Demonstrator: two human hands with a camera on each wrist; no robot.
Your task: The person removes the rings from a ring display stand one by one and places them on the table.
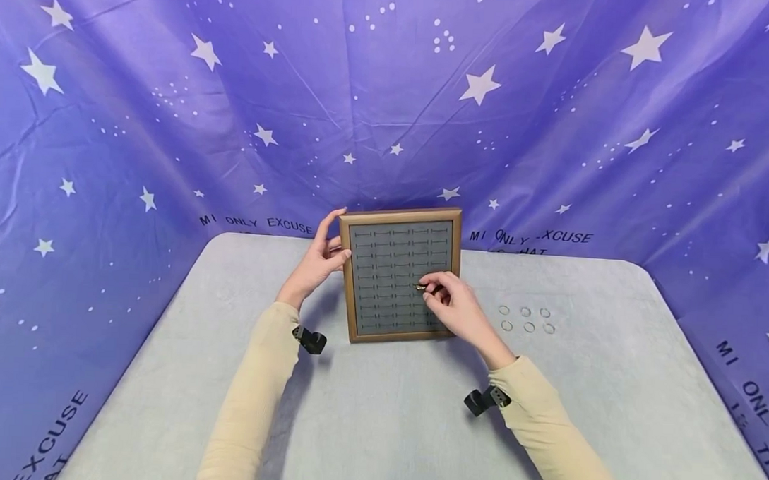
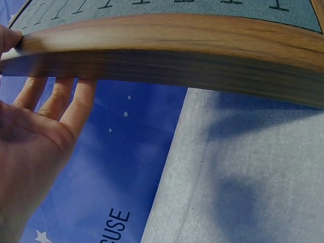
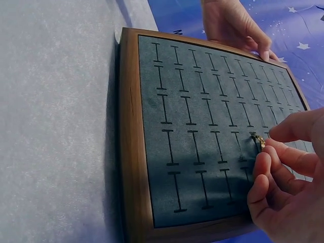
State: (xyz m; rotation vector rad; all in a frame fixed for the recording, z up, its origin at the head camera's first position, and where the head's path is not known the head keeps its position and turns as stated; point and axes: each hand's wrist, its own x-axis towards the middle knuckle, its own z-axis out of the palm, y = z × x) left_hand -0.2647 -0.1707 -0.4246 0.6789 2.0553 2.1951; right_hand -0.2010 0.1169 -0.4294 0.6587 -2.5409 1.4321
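Note:
A wooden-framed ring display tray (image 1: 384, 337) with a dark grey slotted pad stands tilted up on the table. My left hand (image 1: 316, 262) grips its left edge, thumb on the front of the frame and fingers behind, as the left wrist view (image 2: 45, 131) also shows. Between the thumb and fingers of my right hand (image 1: 455, 306) a small gold ring (image 3: 259, 142) is pinched against one of the slots in the pad. Whether the ring sits inside the slot cannot be made out. The slots in sight hold no other rings.
Several thin rings (image 1: 526, 311) lie in two rows on the pale grey table (image 1: 378, 423), right of the tray. A purple star-patterned cloth (image 1: 377, 91) hangs behind and around the table. Each sleeve carries a small black wrist camera (image 1: 311, 340).

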